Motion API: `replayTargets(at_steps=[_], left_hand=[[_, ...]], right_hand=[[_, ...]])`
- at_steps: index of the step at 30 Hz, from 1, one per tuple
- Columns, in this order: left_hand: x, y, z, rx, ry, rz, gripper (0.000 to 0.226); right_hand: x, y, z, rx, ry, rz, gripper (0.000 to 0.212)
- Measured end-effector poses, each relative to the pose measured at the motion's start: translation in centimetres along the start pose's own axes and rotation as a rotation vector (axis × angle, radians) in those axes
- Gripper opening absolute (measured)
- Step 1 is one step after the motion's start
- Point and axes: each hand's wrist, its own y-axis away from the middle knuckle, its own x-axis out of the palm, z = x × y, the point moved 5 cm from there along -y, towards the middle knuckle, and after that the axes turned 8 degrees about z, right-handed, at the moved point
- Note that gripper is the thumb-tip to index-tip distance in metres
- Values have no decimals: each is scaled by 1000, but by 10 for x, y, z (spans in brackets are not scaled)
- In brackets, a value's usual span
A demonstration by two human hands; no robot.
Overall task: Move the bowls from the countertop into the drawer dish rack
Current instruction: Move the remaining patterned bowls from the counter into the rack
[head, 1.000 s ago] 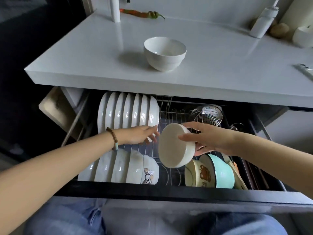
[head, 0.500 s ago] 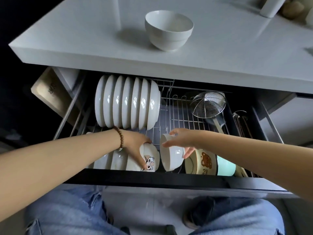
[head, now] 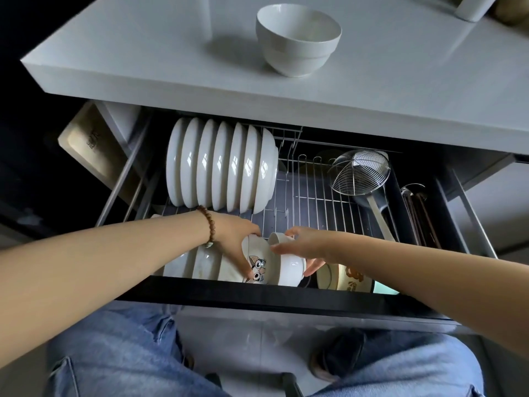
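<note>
One white bowl [head: 297, 38] stands upright on the white countertop [head: 143, 53]. Below it the drawer dish rack [head: 320, 196] is pulled out. In its front row, my right hand [head: 309, 247] grips a plain white bowl [head: 289, 267] standing on edge, pressed against the owl-printed bowl [head: 257, 262]. My left hand [head: 234, 236] holds that owl bowl, fingers over its rim and down its face. More white bowls [head: 200, 262] line up to the left, partly hidden by my left forearm.
A row of white plates [head: 220, 167] stands on edge at the rack's back left. A wire skimmer [head: 359, 173] lies at the back right. A bear-printed bowl [head: 346, 279] and a teal bowl [head: 386, 289] sit front right. My jeans-clad knees are below the drawer front.
My right hand has lowered the white bowl into the front row and pushed it left against the owl bowl. My left hand has dropped onto the owl bowl. The camera has tilted downward.
</note>
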Motion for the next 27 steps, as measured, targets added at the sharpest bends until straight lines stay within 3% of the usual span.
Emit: replayTargets(at_steps=[27], left_hand=[[1,-8,1,17,-131,53,96]], right_hand=[[18,-23,-6,-33,-42,45,57]])
